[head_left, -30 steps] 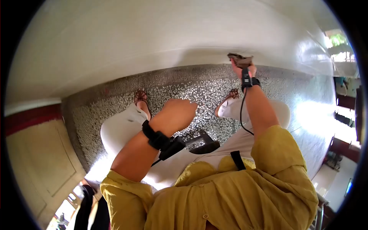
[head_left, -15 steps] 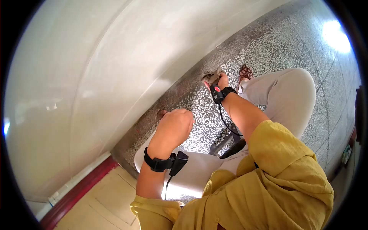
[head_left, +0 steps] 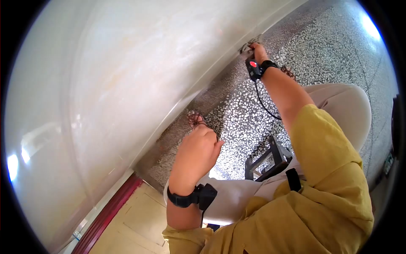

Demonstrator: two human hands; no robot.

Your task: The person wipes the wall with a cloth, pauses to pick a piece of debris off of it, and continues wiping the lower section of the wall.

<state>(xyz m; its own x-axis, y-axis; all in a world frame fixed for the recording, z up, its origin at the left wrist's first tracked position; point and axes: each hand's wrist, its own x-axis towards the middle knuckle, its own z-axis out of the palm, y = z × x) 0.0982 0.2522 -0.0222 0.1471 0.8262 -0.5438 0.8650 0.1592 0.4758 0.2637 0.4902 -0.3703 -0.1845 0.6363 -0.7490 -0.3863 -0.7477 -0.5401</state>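
My right hand [head_left: 260,52] stretches far forward and grips a greyish-brown cloth [head_left: 246,47] where the floor meets the pale wall [head_left: 127,76]. The cloth is bunched under the fingers and partly hidden by them. Closer in, my left hand [head_left: 197,149] is curled above my lower leg, back of the hand up, with its thumb to the right. Nothing shows in it. Black straps with small boxes sit on both wrists; the right box [head_left: 253,69] has a red spot and a cable.
Speckled terrazzo floor [head_left: 249,114] runs along the wall with a darker border strip. A small dark stool [head_left: 277,154] stands between my legs. Sandalled feet rest near the wall. A cream panel [head_left: 135,216] with a red edge [head_left: 114,207] lies at lower left.
My right hand has moved forward with the cloth, up against the wall's base. My left hand remains curled over the leg, its thumb now more apparent. The view has shifted slightly.
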